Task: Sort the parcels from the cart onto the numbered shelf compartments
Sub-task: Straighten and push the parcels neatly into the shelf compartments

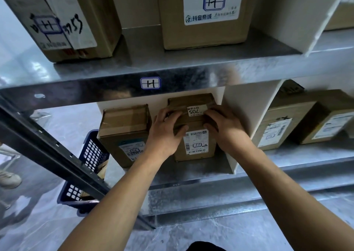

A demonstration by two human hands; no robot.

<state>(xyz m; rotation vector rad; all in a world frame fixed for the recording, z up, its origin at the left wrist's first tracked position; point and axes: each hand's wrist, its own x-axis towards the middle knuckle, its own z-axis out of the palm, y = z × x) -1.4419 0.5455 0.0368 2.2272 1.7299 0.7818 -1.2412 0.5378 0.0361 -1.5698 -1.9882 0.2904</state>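
Nearest to us, below and left of the parcel, a blue basket [90, 160] with a grid wall stands on the floor. A dark slanted post [47, 141] crosses in front of it. The metal lip of the lower shelf [191, 179] runs straight below the parcel, with a bare strip of board between the lip and the parcel's bottom edge.

Our left hand [164, 133] grips the parcel's left side, fingers curled over the top and thumb pressed on the front face. Our right hand [226, 130] grips the right side in the same way. Between them is the parcel [193, 124], a brown box with a white sticker reading 705 on top and a shipping label on the front. Its bottom edge meets the lower shelf board.

Left of the parcel stands a second box [124, 132], with a narrow gap between them that our left hand fills. Just right of the parcel a white divider [247, 112] closes the compartment, leaving only a slim gap for our right hand. Past the divider are two more boxes [281, 124].

Above the parcel, the upper shelf edge carries an H tag [150, 83] and leaves little headroom. Higher and farther back, a large box [203, 20] with an H label stands on that upper shelf.
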